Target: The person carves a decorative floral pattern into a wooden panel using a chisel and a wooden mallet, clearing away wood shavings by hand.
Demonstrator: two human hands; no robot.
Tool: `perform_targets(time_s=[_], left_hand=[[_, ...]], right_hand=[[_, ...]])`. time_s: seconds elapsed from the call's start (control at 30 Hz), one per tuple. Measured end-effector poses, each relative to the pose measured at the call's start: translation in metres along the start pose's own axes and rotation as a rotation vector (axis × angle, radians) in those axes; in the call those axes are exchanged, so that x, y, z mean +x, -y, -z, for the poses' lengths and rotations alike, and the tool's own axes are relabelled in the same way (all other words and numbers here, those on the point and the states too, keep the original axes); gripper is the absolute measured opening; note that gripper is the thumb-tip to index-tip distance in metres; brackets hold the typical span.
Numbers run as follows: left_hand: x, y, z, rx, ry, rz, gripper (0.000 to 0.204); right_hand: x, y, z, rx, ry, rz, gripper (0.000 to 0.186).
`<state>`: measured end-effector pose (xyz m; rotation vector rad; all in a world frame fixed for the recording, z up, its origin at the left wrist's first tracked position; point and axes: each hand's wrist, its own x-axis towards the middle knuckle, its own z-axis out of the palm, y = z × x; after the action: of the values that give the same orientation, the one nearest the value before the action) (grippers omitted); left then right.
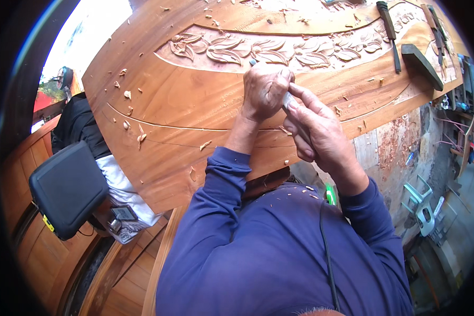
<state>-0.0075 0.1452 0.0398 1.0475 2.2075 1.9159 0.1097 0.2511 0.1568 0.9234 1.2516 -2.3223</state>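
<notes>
Over a large carved wooden panel [195, 100], both my hands are together just below a band of carved leaves [268, 51]. My left hand [265, 90] is closed in a fist, and a small blue-grey end pokes out at its top. With thumb and fingers, my right hand [318, 124] pinches a slim pale tool [287, 99] where the two hands meet. Most of that tool is hidden in the hands, so its exact kind does not show. Wood chips [127, 95] lie scattered over the panel.
At the right of the panel lie a dark-handled chisel [388, 31], a dark sharpening stone [422, 67] and further carving tools [436, 29]. A black case [68, 189] sits at the left. A pale green plastic stool [424, 208] stands on the floor at right.
</notes>
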Motion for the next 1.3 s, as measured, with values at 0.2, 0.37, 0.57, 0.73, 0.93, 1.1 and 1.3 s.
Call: perform_targets(time_s=[0.2,0.37,0.57,0.73,0.93,1.1,1.3], left_hand=[[-0.002,0.006,-0.003,0.075,0.005,-0.057,0.035],[0.003,0.002,-0.002,0.149,0.029,-0.079,0.034],[-0.002,0.012,-0.005,0.208,0.005,-0.174,0.03],[0.002,0.007,-0.01,0.151,-0.076,-0.14,0.034],[0.001,-0.018,-0.009,0.159,-0.136,-0.223,0.047],[-0.017,-0.018,-0.013,0.232,-0.024,-0.177,0.033],[-0.011,-0.019,-0.018,0.238,-0.062,-0.086,0.029]], right_hand=[[0.007,-0.008,0.009,-0.012,0.039,0.015,0.051],[0.012,-0.016,0.018,-0.007,0.075,0.057,0.05],[0.009,-0.013,0.017,0.008,0.066,0.041,0.05],[0.016,-0.007,0.013,0.009,0.075,0.04,0.051],[0.031,-0.038,0.024,-0.518,-0.028,0.647,0.032],[0.009,-0.04,0.035,-0.03,0.1,0.268,0.038],[0.034,-0.048,0.039,-0.264,0.034,0.485,0.042]])
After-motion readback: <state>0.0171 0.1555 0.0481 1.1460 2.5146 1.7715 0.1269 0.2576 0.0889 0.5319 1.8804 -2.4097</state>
